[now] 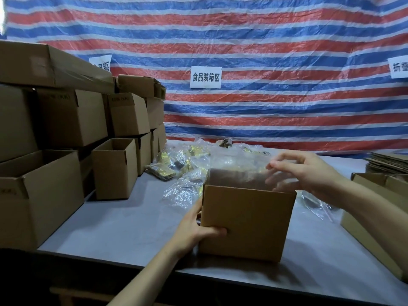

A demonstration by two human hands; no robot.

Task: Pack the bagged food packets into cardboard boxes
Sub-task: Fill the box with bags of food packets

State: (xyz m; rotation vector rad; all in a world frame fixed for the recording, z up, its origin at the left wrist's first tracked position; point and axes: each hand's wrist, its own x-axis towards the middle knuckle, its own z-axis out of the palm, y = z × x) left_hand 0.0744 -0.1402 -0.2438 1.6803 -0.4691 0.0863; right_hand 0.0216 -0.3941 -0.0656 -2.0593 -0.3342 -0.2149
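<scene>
One cardboard box (247, 219): left hand (194, 233) gripped its near corner, right hand (309, 173) pinched a clear bag (238, 166) inside.

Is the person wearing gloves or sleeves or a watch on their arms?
No gloves: the left hand and right hand are both bare. No rings, watch or bracelet show. The left forearm and right forearm are bare too, no sleeve in view.
</scene>
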